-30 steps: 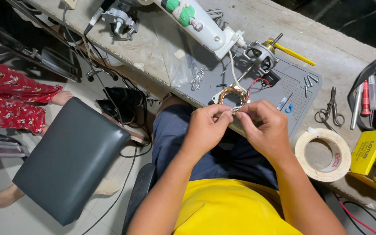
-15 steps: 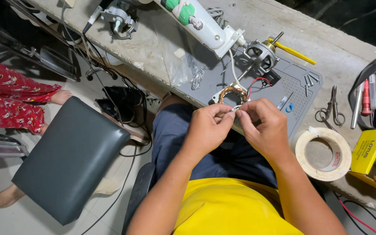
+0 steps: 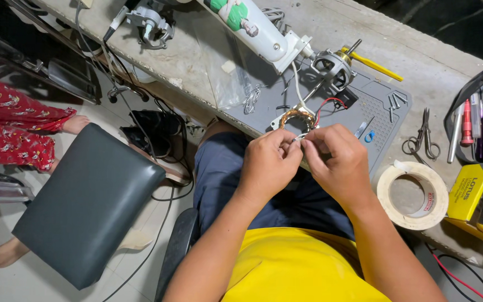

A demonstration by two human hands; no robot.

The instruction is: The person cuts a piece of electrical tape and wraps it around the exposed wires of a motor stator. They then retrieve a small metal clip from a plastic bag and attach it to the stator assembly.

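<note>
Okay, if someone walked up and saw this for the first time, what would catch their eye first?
Most likely the left hand and right hand, fingertips pinched together at the middle over a round copper-wound coil on the grey work mat. Next, the big cream roll of tape at right and the dark grey padded stool seat at left.

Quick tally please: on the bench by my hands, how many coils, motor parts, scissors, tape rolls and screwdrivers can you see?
Copper coil, pinched at its wire by the left hand and right hand: 1
Motor housing: 1
Scissors: 1
Tape roll: 1
Yellow-handled screwdriver: 1
Total: 5
</note>
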